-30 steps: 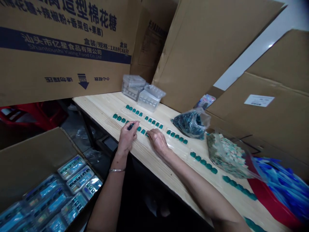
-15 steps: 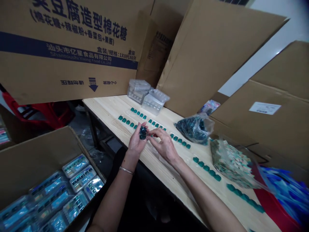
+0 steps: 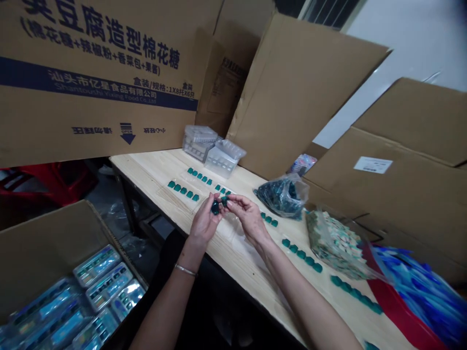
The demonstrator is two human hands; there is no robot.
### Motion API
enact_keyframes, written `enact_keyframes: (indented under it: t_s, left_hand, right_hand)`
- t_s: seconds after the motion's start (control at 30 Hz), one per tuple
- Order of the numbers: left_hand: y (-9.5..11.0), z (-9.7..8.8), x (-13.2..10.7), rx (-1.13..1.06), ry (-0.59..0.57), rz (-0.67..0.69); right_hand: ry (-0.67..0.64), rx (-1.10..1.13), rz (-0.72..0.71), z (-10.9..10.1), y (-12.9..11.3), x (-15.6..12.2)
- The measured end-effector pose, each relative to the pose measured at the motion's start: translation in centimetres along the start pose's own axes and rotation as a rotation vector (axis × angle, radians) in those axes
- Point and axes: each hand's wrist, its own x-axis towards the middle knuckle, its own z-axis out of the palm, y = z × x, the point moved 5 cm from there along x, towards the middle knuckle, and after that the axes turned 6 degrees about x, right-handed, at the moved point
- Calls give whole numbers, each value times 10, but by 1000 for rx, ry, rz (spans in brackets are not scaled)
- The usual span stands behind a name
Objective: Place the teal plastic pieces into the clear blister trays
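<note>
My left hand (image 3: 205,218) is curled around a few dark teal gem-like pieces (image 3: 215,208), held up over the table's near edge. Close beside it, my right hand (image 3: 245,212) pinches one teal piece (image 3: 224,200) between thumb and fingertips. The two hands nearly meet, and the exact number of pieces in the left palm is hidden. Rows of matching teal pieces lie on the wooden table (image 3: 146,167), such as the row on the left (image 3: 183,190) and another on the right (image 3: 301,254). Clear plastic trays seem to lie under some rows.
Clear plastic boxes (image 3: 223,158) stand at the back. A bag of dark teal pieces (image 3: 282,194) and a bag of pale pieces (image 3: 333,243) lie right of my hands. Blue packets (image 3: 419,291) fill a red container (image 3: 390,311). Lower left, a carton (image 3: 54,243) holds packed boxes.
The view has shifted slightly, so the scene sits a little further left. My right fingers have drawn a teal piece up from the bunch in my left hand.
</note>
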Motion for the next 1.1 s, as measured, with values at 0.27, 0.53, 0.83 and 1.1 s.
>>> enact_keyframes:
  t_s: [0.27,0.53,0.83,1.1]
  left_hand:
    - [10,20,-15,785,-42,412]
    - [2,21,-10,715,-115,359]
    - [3,21,-13,596,-91,324]
    - [4,23,-17,344,-50,312]
  right_hand:
    - [78,36,-33,-17,0,1]
    - [12,28,-14,-20,-6,-6]
    - [40,-40,-27,-21,-8,-9]
    - [23,-37,-92,-18,-7,-13]
